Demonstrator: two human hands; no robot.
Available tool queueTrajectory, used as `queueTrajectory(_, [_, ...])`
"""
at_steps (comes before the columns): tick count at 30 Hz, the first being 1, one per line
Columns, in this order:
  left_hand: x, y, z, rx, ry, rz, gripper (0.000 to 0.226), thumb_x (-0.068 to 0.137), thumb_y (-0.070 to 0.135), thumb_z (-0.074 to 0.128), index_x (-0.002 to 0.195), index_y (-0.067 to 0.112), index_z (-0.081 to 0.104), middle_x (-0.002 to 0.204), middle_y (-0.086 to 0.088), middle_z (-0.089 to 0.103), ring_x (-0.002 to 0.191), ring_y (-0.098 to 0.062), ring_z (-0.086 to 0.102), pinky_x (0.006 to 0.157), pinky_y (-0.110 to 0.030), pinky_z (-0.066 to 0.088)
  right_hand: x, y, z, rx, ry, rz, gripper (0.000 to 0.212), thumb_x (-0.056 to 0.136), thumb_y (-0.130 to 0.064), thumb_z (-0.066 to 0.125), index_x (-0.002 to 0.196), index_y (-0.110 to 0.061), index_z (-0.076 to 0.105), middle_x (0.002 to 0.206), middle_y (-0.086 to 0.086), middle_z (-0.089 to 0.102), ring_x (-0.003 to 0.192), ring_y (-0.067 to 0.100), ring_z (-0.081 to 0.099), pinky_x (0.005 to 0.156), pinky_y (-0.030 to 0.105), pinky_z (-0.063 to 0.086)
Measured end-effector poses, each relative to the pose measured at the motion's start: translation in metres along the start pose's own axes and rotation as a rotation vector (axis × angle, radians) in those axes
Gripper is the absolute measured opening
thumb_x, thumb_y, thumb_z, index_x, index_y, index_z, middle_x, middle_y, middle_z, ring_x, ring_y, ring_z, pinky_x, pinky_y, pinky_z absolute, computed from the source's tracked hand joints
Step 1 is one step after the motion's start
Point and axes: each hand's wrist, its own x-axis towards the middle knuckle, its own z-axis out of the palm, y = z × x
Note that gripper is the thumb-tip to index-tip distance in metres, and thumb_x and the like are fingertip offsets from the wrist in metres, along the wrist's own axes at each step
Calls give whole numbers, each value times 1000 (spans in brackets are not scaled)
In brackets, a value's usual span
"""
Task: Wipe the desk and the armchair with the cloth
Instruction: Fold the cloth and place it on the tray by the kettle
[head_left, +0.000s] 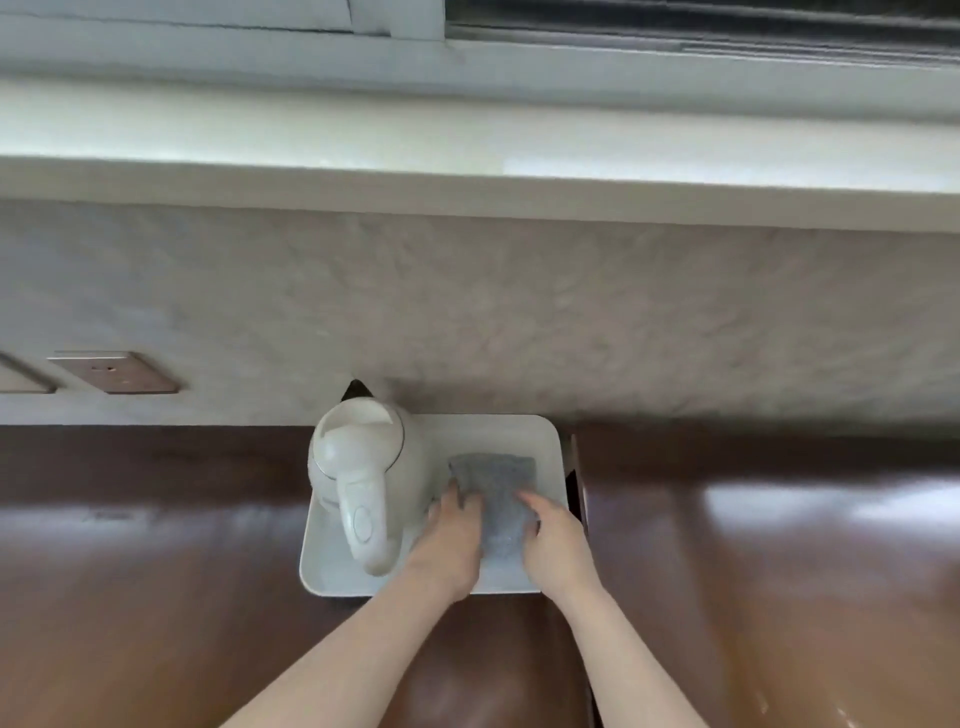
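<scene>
I see both hands on the grey cloth (498, 499) inside the white tray (550, 441) on the brown desk (156, 571): left hand (454, 540) and right hand (553, 540), fingers curled at its edges. A white kettle (358, 467) stands at 9 o'clock, touching nearly the left hand. No writing is readable.

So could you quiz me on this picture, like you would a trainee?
1. True or false: the grey cloth lies in the white tray.
2. What stands in the tray to the left of the cloth? A) a white kettle B) a red mug C) a plant
3. Fill in: both hands, left hand and right hand, rest on the ____.

Key: 1 true; 2 A; 3 cloth. The tray sits on the brown desk.
</scene>
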Motion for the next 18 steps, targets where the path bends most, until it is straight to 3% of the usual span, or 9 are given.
queueTrajectory(2, [16, 3, 4, 83, 32, -60, 77, 93, -4, 56, 156, 9, 15, 167, -18, -8, 154, -34, 9, 121, -34, 27, 17, 5, 6, -115, -46, -30, 58, 95, 3, 43, 148, -18, 46, 156, 10, 38, 145, 22, 36, 116, 25, 28])
queueTrajectory(5, [36, 3, 15, 185, 43, -22, 90, 92, -4, 58, 160, 8, 0, 168, -16, -11, 156, -32, -8, 125, -36, 18, 34, 11, 13, -276, -98, -153, 63, 99, -5, 47, 156, -23, 30, 166, 5, 18, 154, 18, 14, 122, 23, 13])
queueTrajectory(10, [61, -3, 19, 316, -62, -8, 94, 102, 21, 57, 159, 9, -17, 168, -14, -16, 155, -33, -16, 127, -38, 10, 52, 14, 21, -503, -249, -170, 85, 100, -19, 54, 159, -18, -7, 168, 7, -12, 155, 23, -11, 125, 32, -1])
queueTrajectory(14, [74, -1, 20, 273, -92, -47, 105, 98, 26, 65, 158, 8, -20, 168, -14, -18, 155, -30, -16, 126, -36, 15, 63, 10, 16, -584, -291, -141, 105, 92, -32, 66, 158, -19, -15, 166, 4, -21, 153, 22, -19, 124, 37, -8])
queueTrajectory(18, [75, 3, 20, 254, -76, -71, 110, 96, 26, 68, 157, 9, -22, 168, -12, -20, 155, -29, -17, 125, -36, 21, 65, 7, 14, -569, -308, -121, 112, 89, -31, 71, 157, -18, -18, 164, 2, -27, 151, 19, -25, 123, 35, -11])
